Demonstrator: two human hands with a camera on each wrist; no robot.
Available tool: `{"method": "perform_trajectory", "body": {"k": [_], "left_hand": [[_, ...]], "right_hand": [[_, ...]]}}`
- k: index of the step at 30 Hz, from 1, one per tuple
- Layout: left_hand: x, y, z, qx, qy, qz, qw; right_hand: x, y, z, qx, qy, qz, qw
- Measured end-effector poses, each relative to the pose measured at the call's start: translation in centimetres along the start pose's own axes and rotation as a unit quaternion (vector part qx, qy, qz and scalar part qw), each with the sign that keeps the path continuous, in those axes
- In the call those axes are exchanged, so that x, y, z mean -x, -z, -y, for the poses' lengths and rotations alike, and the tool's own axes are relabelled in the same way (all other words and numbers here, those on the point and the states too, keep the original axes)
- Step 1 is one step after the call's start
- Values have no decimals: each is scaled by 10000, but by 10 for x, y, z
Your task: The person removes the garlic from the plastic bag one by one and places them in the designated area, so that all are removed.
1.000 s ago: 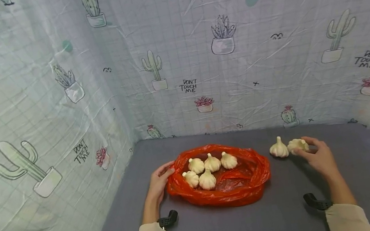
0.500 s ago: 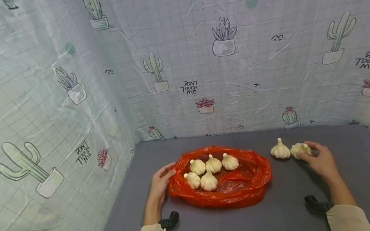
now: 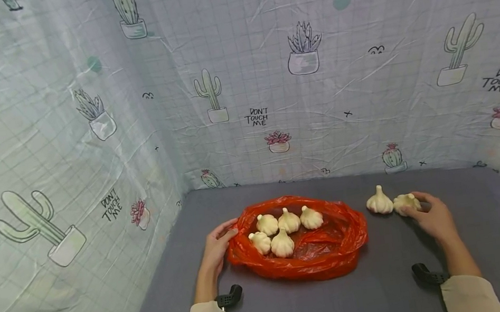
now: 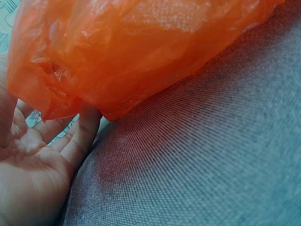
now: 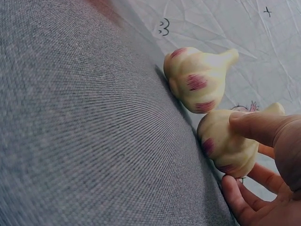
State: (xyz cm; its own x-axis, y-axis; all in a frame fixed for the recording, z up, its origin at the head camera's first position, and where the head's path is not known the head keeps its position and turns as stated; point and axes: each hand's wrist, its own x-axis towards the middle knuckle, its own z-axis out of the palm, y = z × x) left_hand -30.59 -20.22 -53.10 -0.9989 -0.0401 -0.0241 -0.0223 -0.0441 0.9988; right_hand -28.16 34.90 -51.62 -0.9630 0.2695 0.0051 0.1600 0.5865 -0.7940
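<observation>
A red plastic bag (image 3: 299, 269) lies with its mouth spread wide, and several garlic bulbs (image 3: 282, 244) sit in its left half. At the bag's left rim, my left hand (image 3: 214, 246) pinches the plastic; the left wrist view shows the fingers (image 4: 87, 125) reaching behind the bag's edge. Over to the right, my right hand (image 3: 433, 215) holds a garlic bulb (image 5: 228, 139) between thumb and fingers, low at the table surface. Beside it, a second garlic bulb (image 5: 197, 80) stands upright with its stem up, close against the held one.
The grey cloth table (image 3: 320, 311) carries the bag and bulbs. Behind and to the left hang wrinkled sheets (image 3: 242, 168) printed with cacti. Each wrist wears a black camera mount, such as the left one (image 3: 229, 297).
The head view has shifted slightly. Both hands, the bag and the garlic bulbs keep nearly the same places.
</observation>
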Motion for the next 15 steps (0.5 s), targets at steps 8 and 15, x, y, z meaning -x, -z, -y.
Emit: {"method": "perform_trajectory", "body": {"k": [8,15], "left_hand": [[1,-1,-1,7,22,-9,10000],[0,0,0,-14,13,17,10000]], "right_hand": [[-3,0,-2,-58,-123,5,9999],[-3,0,-3,-116,-187,87,9997]]}}
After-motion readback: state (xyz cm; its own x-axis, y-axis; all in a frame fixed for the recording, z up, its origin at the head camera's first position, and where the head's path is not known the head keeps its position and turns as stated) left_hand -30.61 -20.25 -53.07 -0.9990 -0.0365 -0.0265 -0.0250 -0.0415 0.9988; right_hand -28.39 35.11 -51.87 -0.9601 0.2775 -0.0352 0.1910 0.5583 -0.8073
